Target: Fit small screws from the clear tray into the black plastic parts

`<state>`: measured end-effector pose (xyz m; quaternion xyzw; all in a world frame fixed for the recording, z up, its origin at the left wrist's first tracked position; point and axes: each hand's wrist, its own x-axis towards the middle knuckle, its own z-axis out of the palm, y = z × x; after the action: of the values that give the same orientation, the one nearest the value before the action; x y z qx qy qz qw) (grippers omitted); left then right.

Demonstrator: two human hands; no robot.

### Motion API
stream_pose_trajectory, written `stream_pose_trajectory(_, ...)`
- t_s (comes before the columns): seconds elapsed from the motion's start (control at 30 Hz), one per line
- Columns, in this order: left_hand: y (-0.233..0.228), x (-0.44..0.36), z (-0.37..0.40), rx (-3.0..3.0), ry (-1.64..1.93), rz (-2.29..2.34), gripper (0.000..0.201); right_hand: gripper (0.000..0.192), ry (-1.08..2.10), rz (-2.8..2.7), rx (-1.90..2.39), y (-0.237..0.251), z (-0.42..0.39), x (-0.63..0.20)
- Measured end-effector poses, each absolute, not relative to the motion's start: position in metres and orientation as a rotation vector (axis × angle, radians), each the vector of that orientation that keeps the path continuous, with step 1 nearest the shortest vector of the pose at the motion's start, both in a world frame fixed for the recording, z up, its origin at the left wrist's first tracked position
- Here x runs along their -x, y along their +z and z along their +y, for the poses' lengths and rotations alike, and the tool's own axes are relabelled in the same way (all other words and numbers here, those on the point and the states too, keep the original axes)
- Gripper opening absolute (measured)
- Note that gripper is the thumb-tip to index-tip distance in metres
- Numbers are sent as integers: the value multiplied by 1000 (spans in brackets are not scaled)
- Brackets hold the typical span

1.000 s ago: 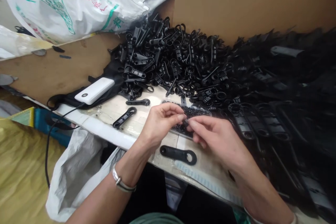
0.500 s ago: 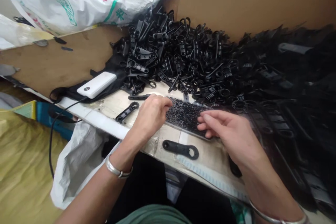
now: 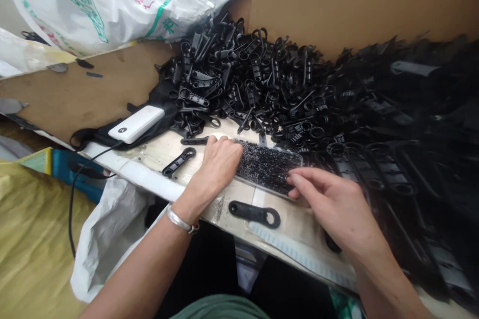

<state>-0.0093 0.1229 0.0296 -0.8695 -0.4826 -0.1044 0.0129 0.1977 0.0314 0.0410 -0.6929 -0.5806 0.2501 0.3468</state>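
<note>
A shallow clear tray (image 3: 297, 159) full of tiny black pieces lies near the table's front edge. My left hand (image 3: 219, 164) rests curled at the tray's left end, its fingertips on the small pieces. My right hand (image 3: 333, 204) lies at the tray's right front corner, fingers reaching into the pieces. What either hand pinches is hidden. A single black plastic strap part (image 3: 254, 213) lies on the table just in front of the tray, between my wrists. Two more loose parts (image 3: 178, 161) lie to the left of my left hand.
A big heap of the same black parts (image 3: 258, 79) fills the table behind the tray and runs to the right. A white power bank (image 3: 136, 124) with a cable sits at the left. Cardboard walls (image 3: 337, 0) and white sacks (image 3: 112, 0) stand behind.
My hands were pinched together above the tray; they have come apart and dropped onto it, the left to its left end and the right to its right corner.
</note>
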Motion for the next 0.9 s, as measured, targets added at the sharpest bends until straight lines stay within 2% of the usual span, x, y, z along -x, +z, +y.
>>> stream_pose_trajectory(0.23,32,8,122,2756,-407,-1501,27,16,221,-1954,2000,46,40,-199)
stream_pose_trajectory(0.4,45,8,120,2796,-603,-1585,25,18,150,-2250,1969,47,55,-185)
stream_pose_trajectory(0.47,51,10,115,2864,-914,-1699,21,18,132,-2322,1984,46,59,-182)
stream_pose_trajectory(0.57,57,10,103,2943,-1720,-1996,9,16,108,-2384,2000,43,65,-181)
stream_pose_trajectory(0.67,56,7,90,2815,-2428,-2317,11,14,130,-2412,2008,41,68,-183)
stream_pose_trajectory(0.8,49,3,78,2550,-2896,-2545,18,13,212,-2298,1881,45,67,-192)
stream_pose_trajectory(0.9,45,1,73,2419,-3136,-2517,23,11,502,-1943,1725,54,56,-197)
